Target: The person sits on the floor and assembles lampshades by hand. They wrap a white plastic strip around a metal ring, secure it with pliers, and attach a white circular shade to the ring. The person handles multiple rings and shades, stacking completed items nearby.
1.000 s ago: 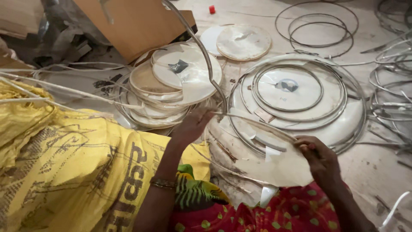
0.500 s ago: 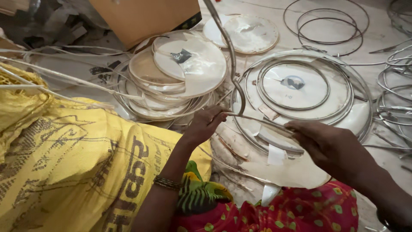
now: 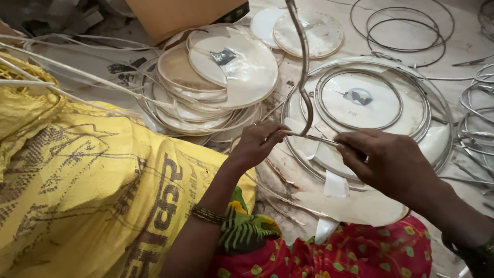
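The metal ring [image 3: 304, 77] is now rising taller while your left hand [image 3: 260, 144] and right hand [image 3: 388, 162] are pinching its lower end closer together.

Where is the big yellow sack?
In the head view, the yellow sack fills the left side, lying beside the person's left hand and just below the pile of white round discs.

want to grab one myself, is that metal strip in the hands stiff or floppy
Probably springy rather than floppy: the metal strip rises in a smooth curve unsupported above both hands. Likely light, since the left hand and right hand pinch it with fingertips only. Its bare, shiny surface may be slippery.
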